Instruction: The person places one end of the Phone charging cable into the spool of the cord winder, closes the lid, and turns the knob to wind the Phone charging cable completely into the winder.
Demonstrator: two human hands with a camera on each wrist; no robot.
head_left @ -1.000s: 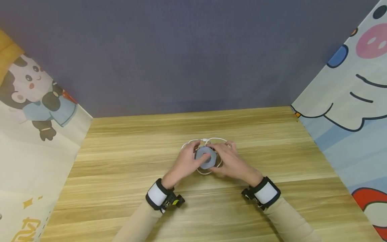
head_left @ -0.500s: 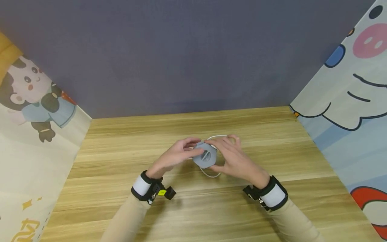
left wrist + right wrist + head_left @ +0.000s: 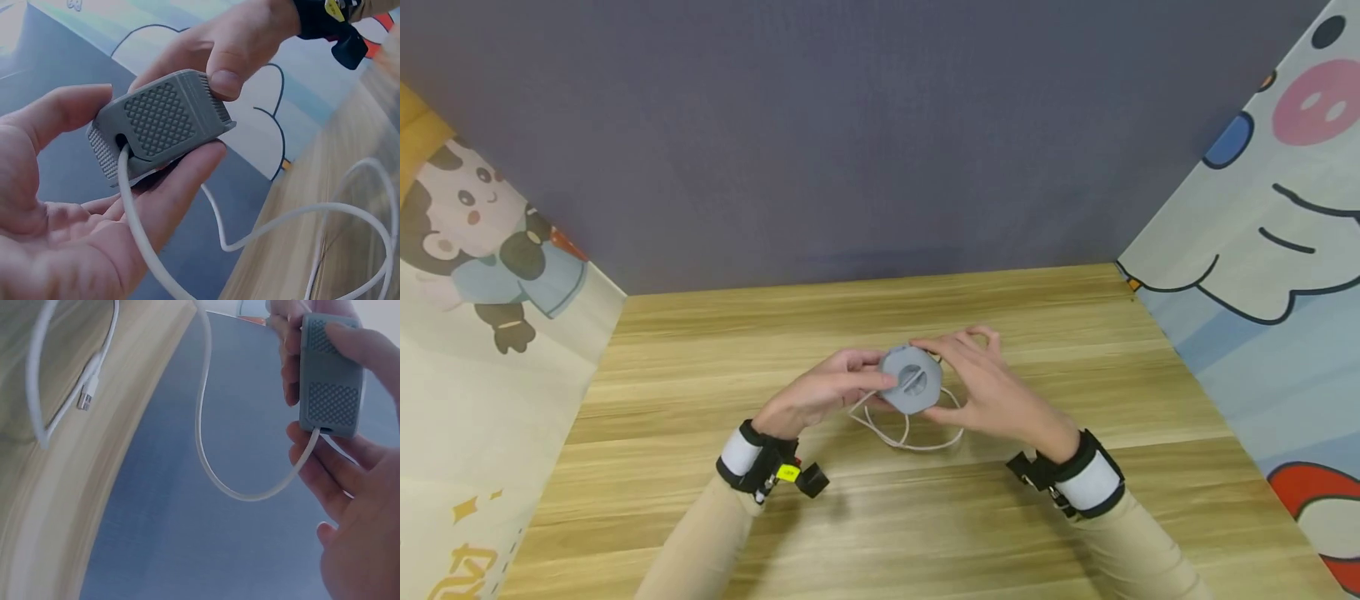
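A grey cable winder (image 3: pixel 913 380) with flat sides and a round, barred recess in its top face is held between both hands over the table's middle. My left hand (image 3: pixel 823 392) grips its left side, thumb on the top face and fingers below. On the right edge, my right hand (image 3: pixel 992 387) pinches it between thumb and fingers. In the left wrist view, the winder (image 3: pixel 161 119) shows textured panels and a slot from which a white cable (image 3: pixel 140 237) comes out. Its loops hang below, and a USB plug (image 3: pixel 87 394) shows in the right wrist view.
The wooden table (image 3: pixel 715 350) meets a grey-blue wall (image 3: pixel 865 150) at its far edge. Cartoon-printed panels stand on the left (image 3: pixel 467 400) and right (image 3: pixel 1285 367). Loose cable loops dangle in front of the winder.
Both hands have lifted the winder, turning it slightly, and its cable now hangs in looser loops toward the front. My left thumb has drawn back from the central recess, and the left wrist shifted left.
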